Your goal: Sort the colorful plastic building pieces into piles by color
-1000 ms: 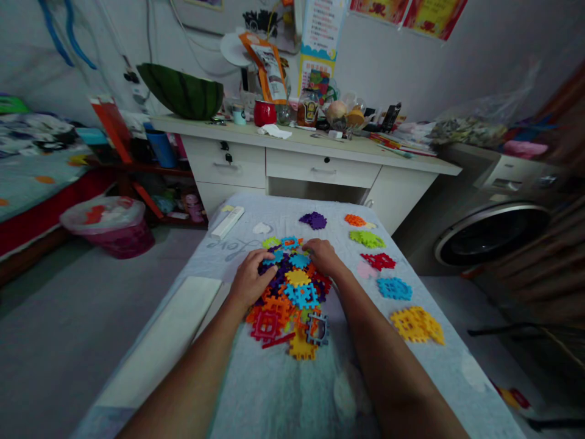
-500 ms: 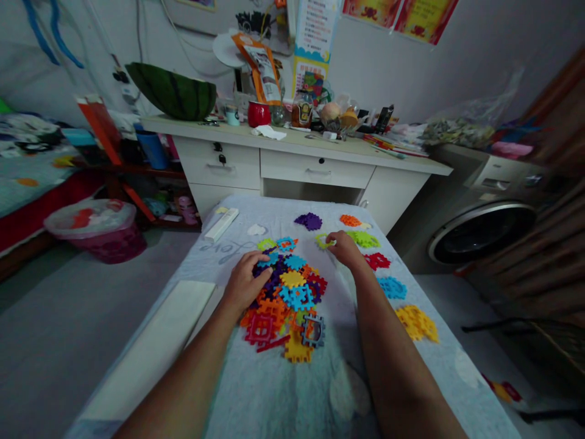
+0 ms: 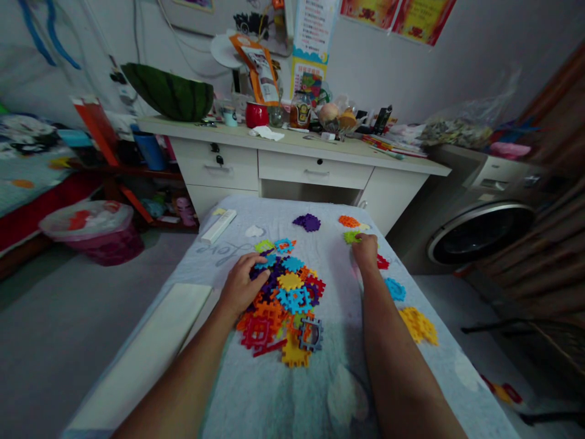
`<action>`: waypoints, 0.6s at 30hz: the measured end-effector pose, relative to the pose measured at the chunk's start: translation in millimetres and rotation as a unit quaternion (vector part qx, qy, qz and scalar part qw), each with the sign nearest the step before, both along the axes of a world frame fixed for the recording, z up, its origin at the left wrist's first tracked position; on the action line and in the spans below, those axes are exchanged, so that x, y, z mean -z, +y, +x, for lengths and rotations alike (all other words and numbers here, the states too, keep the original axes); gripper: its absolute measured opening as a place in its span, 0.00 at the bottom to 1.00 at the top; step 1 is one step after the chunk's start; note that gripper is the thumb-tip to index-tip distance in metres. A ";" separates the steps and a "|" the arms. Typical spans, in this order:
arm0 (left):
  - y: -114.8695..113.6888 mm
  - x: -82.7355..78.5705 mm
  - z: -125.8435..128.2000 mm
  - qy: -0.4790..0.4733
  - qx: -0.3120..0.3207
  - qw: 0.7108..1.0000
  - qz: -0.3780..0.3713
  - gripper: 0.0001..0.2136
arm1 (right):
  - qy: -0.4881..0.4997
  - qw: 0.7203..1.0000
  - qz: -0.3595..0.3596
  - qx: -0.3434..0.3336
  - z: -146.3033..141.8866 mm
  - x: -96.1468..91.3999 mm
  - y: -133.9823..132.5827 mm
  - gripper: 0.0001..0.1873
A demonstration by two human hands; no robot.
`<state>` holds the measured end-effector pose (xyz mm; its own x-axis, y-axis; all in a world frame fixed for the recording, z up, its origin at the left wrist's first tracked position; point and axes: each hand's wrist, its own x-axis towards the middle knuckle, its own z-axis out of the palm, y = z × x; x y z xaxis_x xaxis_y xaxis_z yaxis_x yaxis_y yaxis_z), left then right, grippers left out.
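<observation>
My left hand (image 3: 241,281) rests on the left side of a mixed heap of plastic interlocking building pieces, fingers apart. Under and around its fingertips lie purple and blue pieces; a yellow piece (image 3: 290,281) and a light blue piece (image 3: 295,300) show on top. At the heap's front are a red square piece (image 3: 256,332) and a grey piece (image 3: 311,334). My right hand (image 3: 365,249) is at the green pile (image 3: 351,236), fingers closed on a green building piece, partly hidden by the hand. Red pieces (image 3: 382,262) peek out beside the right wrist.
Single-colour piles sit farther out: purple (image 3: 311,222), orange (image 3: 349,221), blue (image 3: 395,289) and yellow (image 3: 418,325). A white strip-like box (image 3: 219,227) lies at the table's far left, a long white board (image 3: 150,353) along its left edge. A cluttered desk (image 3: 301,146) stands behind.
My right hand has carried the green piece rightward from the open cloth to the green pile. My left hand stays on the heap. The view has shifted slightly.
</observation>
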<state>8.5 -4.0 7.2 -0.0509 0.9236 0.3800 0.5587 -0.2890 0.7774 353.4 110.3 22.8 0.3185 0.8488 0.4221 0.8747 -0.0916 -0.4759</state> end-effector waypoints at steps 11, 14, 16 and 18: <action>0.3 0.9 -0.4 0.002 0.000 1.000 0.003 0.12 | 0.001 1.000 -0.020 0.013 -5.5 -8.7 -4.5 0.20; -0.6 -0.8 0.7 0.002 0.002 1.000 0.003 0.12 | 0.001 0.999 -0.028 -0.026 -20.6 -18.6 -5.7 0.18; -1.3 -1.3 1.3 0.001 0.001 1.000 0.002 0.11 | 0.012 0.994 -0.041 -0.104 -39.2 -23.7 -7.2 0.16; -1.6 -0.9 1.4 0.001 -0.001 1.000 0.002 0.11 | 0.017 0.977 -0.061 -0.204 -62.8 -25.0 -10.4 0.15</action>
